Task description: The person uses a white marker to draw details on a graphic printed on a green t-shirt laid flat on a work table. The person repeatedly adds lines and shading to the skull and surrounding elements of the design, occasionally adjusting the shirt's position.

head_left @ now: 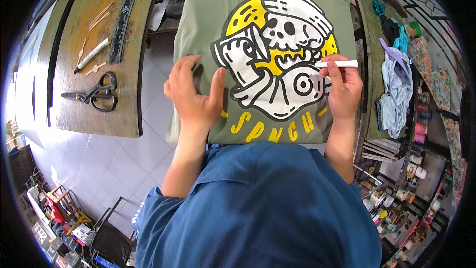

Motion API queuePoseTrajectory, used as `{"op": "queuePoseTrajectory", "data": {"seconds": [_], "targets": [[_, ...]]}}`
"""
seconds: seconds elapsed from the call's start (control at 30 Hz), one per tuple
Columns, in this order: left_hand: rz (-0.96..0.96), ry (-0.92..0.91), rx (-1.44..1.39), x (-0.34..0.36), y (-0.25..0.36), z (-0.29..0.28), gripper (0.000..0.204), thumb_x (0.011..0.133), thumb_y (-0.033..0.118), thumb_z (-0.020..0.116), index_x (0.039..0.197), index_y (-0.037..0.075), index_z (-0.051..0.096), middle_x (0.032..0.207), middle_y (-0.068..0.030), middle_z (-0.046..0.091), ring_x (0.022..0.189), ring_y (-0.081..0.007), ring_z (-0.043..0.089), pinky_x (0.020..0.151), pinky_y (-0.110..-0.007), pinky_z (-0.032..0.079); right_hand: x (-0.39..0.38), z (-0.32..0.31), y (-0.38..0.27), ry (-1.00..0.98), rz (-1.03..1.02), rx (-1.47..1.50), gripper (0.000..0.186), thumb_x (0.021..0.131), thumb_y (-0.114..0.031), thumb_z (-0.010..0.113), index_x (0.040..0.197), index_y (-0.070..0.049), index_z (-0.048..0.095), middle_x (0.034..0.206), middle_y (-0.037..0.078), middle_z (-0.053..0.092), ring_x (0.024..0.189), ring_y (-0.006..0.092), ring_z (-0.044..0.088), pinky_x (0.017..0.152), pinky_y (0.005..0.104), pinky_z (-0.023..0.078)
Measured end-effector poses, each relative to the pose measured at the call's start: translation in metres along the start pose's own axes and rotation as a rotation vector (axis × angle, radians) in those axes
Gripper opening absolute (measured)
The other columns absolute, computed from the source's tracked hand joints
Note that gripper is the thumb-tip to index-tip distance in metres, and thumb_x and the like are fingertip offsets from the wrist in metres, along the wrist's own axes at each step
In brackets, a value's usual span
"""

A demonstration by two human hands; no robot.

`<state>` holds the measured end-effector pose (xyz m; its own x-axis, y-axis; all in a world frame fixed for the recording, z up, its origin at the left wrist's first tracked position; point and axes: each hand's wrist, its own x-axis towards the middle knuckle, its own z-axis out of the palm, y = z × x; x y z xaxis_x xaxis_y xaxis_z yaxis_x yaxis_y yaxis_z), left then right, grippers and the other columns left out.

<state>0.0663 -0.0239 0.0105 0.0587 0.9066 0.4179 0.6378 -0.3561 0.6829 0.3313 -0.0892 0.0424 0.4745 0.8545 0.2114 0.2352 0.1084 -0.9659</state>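
Observation:
An olive-green T-shirt (213,0) lies spread in front of me, with a printed skull (293,32) in white, black and yellow on it. Yellow lettering runs below the skull. My left hand (195,92) is at the left of the print, fingers apart and holding nothing. A slim white pen (347,63) is pinched in my right hand (343,89) at the print's right edge. It lies nearly level, its left end over the skull's jaw area.
On the wooden table (74,119) at left lie black scissors (94,93), a white marker (93,54), thin wooden sticks (101,16) and a dark ruler (128,20). Crumpled pale-blue cloth (395,94) sits on the board at right. Thread spools (420,129) stand beyond it. A black chair (111,240) is at lower left.

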Motion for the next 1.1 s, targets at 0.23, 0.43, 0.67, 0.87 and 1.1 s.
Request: {"op": "queuePoseTrajectory", "data": {"seconds": [0.23, 0.43, 0.67, 0.87, 1.1], "targets": [[-0.017, -0.011, -0.048, 0.000, -0.004, 0.000, 0.045, 0.077, 0.029, 0.071, 0.112, 0.005, 0.055, 0.112, -0.0110, 0.057, 0.104, -0.0269, 0.053, 0.092, -0.038, 0.029, 0.016, 0.006, 0.001, -0.019, 0.020, 0.068, 0.011, 0.091, -0.008, 0.058, 0.097, 0.001, 0.060, 0.089, 0.007, 0.065, 0.070, 0.0086, 0.057, 0.065, 0.0219, 0.046], [0.032, -0.030, -0.017, 0.002, 0.002, -0.003, 0.046, 0.077, 0.028, 0.071, 0.112, 0.003, 0.054, 0.112, -0.0119, 0.056, 0.104, -0.0279, 0.052, 0.091, -0.039, 0.029, 0.070, 0.020, 0.005, -0.120, -0.021, -0.004, 0.013, 0.090, -0.010, 0.060, 0.096, 0.001, 0.060, 0.085, 0.005, 0.065, 0.070, 0.0087, 0.058, 0.062, 0.0219, 0.047], [0.002, -0.040, -0.030, 0.002, 0.003, -0.004, 0.047, 0.077, 0.029, 0.071, 0.113, 0.003, 0.054, 0.113, -0.0131, 0.056, 0.105, -0.0284, 0.052, 0.091, -0.039, 0.029, 0.141, 0.066, 0.034, -0.181, -0.034, -0.100, 0.012, 0.088, -0.007, 0.059, 0.097, 0.000, 0.062, 0.077, 0.004, 0.065, 0.070, 0.0089, 0.061, 0.063, 0.0232, 0.048], [0.004, -0.037, -0.018, 0.002, 0.004, -0.004, 0.049, 0.076, 0.030, 0.071, 0.114, 0.003, 0.053, 0.114, -0.0138, 0.056, 0.103, -0.0278, 0.052, 0.090, -0.040, 0.029, 0.162, 0.094, 0.037, -0.289, -0.095, -0.264, 0.013, 0.088, -0.009, 0.060, 0.097, -0.001, 0.061, 0.080, 0.003, 0.064, 0.070, 0.0092, 0.058, 0.065, 0.0241, 0.048], [-0.008, -0.020, -0.030, 0.001, 0.005, -0.006, 0.050, 0.076, 0.029, 0.072, 0.114, 0.003, 0.053, 0.114, -0.0138, 0.055, 0.100, -0.0275, 0.052, 0.091, -0.040, 0.028, 0.166, 0.099, 0.028, -0.319, -0.270, -0.533, 0.010, 0.086, -0.010, 0.059, 0.091, -0.002, 0.062, 0.079, 0.009, 0.065, 0.071, 0.0141, 0.062, 0.066, 0.0302, 0.049]]}}
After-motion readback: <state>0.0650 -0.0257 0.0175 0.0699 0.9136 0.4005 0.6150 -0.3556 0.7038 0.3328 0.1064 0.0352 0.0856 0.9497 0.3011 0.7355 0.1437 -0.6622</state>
